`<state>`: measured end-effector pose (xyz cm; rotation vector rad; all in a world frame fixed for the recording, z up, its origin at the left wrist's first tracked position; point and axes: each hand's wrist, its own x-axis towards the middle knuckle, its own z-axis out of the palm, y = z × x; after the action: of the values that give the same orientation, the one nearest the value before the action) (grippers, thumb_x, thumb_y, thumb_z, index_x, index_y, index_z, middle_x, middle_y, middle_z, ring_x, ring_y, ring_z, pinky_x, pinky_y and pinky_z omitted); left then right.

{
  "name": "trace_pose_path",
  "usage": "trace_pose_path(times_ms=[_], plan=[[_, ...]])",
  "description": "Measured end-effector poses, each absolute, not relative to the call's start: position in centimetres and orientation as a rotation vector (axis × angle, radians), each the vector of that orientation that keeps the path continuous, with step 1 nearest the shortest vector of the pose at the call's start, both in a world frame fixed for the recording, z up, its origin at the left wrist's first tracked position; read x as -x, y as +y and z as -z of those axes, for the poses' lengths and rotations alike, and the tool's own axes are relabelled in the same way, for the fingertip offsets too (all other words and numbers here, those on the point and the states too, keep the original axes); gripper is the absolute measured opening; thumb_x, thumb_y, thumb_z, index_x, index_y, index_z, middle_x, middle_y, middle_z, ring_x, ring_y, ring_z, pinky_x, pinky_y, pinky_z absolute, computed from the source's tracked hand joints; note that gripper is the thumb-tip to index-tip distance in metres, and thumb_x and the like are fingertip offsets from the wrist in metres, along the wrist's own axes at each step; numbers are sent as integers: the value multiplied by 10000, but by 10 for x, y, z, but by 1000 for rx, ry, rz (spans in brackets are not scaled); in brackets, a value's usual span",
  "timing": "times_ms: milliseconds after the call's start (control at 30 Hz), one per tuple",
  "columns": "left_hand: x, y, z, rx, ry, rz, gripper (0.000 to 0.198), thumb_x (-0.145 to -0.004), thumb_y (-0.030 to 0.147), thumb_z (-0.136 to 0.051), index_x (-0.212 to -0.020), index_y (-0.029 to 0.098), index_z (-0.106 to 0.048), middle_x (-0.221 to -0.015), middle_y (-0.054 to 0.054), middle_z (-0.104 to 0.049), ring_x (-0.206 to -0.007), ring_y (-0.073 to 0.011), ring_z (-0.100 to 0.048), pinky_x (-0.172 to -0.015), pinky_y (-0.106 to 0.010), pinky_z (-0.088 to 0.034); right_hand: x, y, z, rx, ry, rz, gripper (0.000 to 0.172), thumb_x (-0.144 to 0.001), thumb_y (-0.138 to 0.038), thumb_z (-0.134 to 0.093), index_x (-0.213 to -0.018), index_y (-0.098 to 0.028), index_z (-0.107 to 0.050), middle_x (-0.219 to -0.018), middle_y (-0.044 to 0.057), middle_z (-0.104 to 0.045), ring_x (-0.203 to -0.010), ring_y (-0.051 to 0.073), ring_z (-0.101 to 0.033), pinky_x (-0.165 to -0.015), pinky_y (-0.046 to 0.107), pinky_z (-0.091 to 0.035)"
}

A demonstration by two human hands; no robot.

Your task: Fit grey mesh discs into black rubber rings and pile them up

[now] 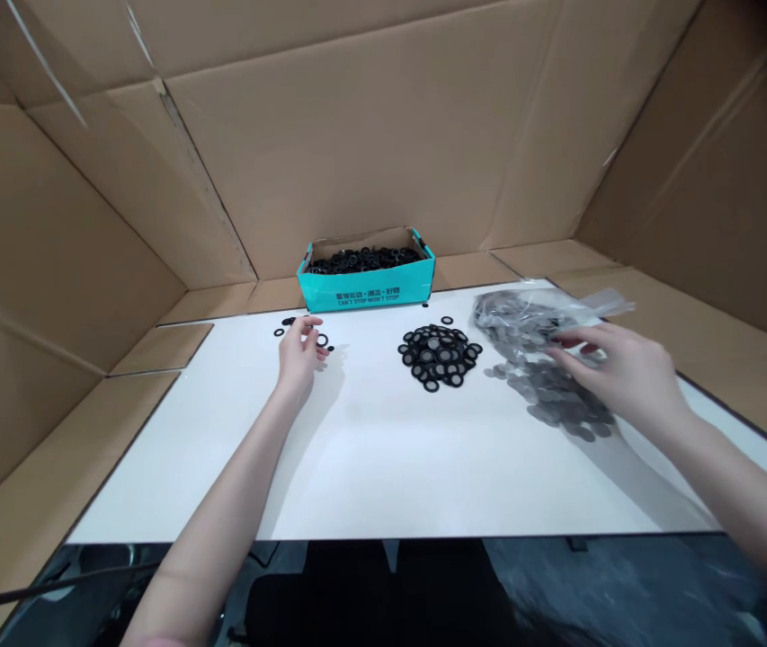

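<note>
My left hand (299, 354) reaches to the far left of the white board (370, 458), its fingers curled and pinched over a few loose black rings (322, 340). What the fingertips hold is too small to make out. My right hand (619, 368) lies over a spread of grey mesh discs (551, 395), fingers stretched toward them. A clear plastic bag (524, 319) of more discs lies just beyond that hand. Between the hands sits a pile of black rings fitted with mesh (440, 355).
A teal cardboard box (366, 288) full of black rings stands at the back of the board. Brown cardboard walls (383, 126) enclose the workspace on three sides. A dark floor and a chair lie below the board's near edge.
</note>
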<state>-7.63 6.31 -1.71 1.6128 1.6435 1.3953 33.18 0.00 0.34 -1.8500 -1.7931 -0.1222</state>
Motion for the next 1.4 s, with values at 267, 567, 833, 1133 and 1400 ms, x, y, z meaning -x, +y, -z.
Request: trace_pose_path(times_ms=[267,567,833,1133,1400], plan=[[43,36,7,-1652,1314,-1325,214,-857,223,-515,-1030,178,-633,-905,-8,-585,-569,-76,-655,-541,-211,-531,-247,8,-34,1121,-1920,-101,136,-858,-327,-670,-889,-199,-708,-885,71,-737,-743,201,-639,-641,318,-463],[9,7,6,-1383,1046,-1096,314,-802,252,-697,-1104,190,-636,-829,11,-610,-658,-100,-672,-597,-199,-522,-190,16,2,778,-2028,-384,87,-889,-204,-656,-953,-205,-715,-886,62,-724,-783,190,-677,-693,302,-535],[0,-2,4,-1236,923,-978,418,-754,263,-786,-1128,189,-617,-761,18,-635,-606,-101,-640,-567,-210,-516,-198,12,21,692,-2021,-334,75,-882,-171,-679,-948,-188,-713,-872,67,-707,-796,191,-670,-689,301,-541],[-2,-4,2,-1194,894,-971,416,-768,276,-797,-1139,200,-628,-796,8,-671,-654,-116,-683,-631,-223,-543,-199,8,17,655,-1980,-263,184,-895,-154,-664,-1027,-241,-759,-858,51,-681,-767,176,-648,-650,304,-555],[1,-4,3,-1200,853,-949,412,-786,310,-798,-1146,181,-644,-801,-13,-700,-665,-105,-661,-651,-216,-534,-197,6,16,608,-1996,-365,147,-890,-148,-669,-972,-222,-767,-860,59,-662,-749,163,-639,-620,287,-549]])
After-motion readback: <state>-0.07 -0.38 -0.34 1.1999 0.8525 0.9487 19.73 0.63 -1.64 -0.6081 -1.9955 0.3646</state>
